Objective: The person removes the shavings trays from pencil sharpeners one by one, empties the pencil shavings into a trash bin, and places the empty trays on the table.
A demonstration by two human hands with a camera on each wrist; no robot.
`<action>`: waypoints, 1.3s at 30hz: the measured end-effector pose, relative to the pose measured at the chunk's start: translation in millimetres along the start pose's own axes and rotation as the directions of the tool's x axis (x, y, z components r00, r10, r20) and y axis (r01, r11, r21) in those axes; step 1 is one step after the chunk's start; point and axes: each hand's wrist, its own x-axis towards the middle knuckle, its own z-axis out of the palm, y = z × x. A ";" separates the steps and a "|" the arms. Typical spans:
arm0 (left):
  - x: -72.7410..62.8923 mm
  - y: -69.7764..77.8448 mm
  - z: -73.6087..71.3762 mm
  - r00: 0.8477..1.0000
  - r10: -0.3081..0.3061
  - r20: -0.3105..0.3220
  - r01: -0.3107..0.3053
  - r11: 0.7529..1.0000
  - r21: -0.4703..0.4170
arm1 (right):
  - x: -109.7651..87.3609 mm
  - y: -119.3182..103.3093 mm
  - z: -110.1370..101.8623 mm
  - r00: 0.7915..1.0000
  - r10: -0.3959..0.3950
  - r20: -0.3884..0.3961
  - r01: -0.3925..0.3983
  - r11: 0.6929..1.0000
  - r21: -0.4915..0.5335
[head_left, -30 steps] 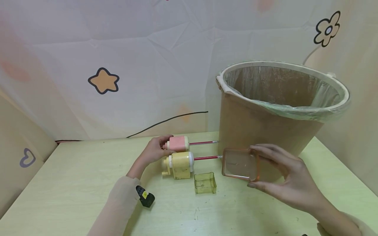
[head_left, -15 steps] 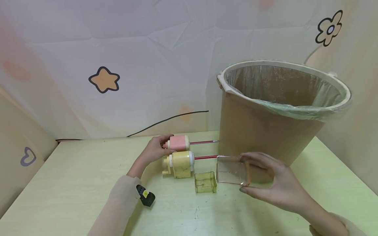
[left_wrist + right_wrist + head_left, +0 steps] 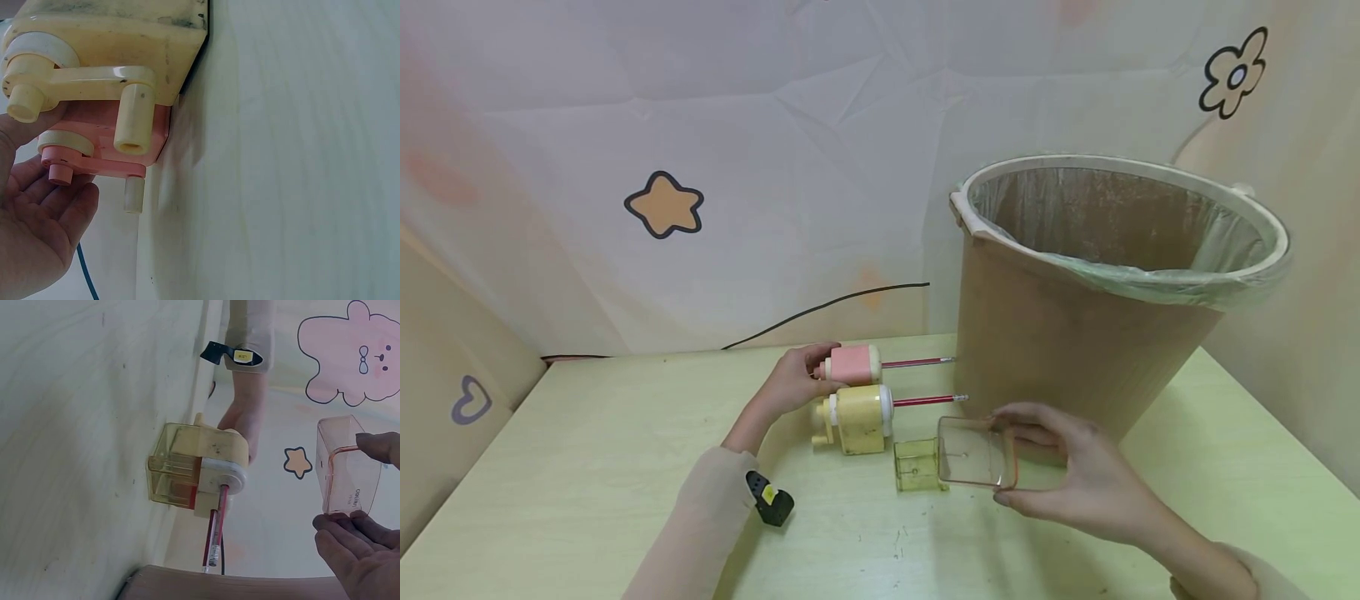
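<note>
In the head view my left hand [image 3: 786, 385] grips the crank end of a pink pencil sharpener [image 3: 852, 364]. A yellow pencil sharpener [image 3: 861, 421] lies alongside, nearer me, its crank [image 3: 100, 84] large in the left wrist view. From each sharpener a red pencil [image 3: 921, 401] sticks out to the right. My right hand [image 3: 1075, 477] pinches a clear, pink-tinted shavings drawer [image 3: 350, 475] between thumb and fingers, raised above the table. A clear yellow shavings drawer [image 3: 913, 477] rests on the table, partly overlapped by the pink one in the head view.
Behind my right hand stands a large brown bin [image 3: 1060, 342] with a plastic liner [image 3: 1157, 283]. A patterned cloth [image 3: 790, 200] hangs along the table's back. Small dark specks [image 3: 898, 542] dot the pale table [image 3: 625, 467].
My right hand has carried the pink-tinted drawer left and toward me, from beside the bin to overlapping the yellow drawer in view. The left hand and both sharpeners have stayed put.
</note>
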 end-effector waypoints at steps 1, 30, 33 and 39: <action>0.0 -0.2 0.2 1.000 0.003 0.002 -0.003 1.000 0.001 | -0.1 0.7 1.0 1.000 0.003 0.006 -0.003 1.000 0.007; 1.4 -0.3 0.9 1.000 0.005 0.004 -0.005 1.000 -0.021 | 1.5 21.7 21.3 0.958 0.165 0.233 -0.173 0.985 0.016; 0.8 -0.2 0.8 1.000 0.002 0.007 -0.002 1.000 -0.021 | 1.1 23.3 23.1 0.955 0.168 0.244 -0.181 0.983 0.030; 1.3 -1.4 1.2 1.000 -0.008 0.008 0.008 1.000 -0.025 | 0.1 26.9 27.1 0.952 0.147 0.267 -0.164 0.986 0.043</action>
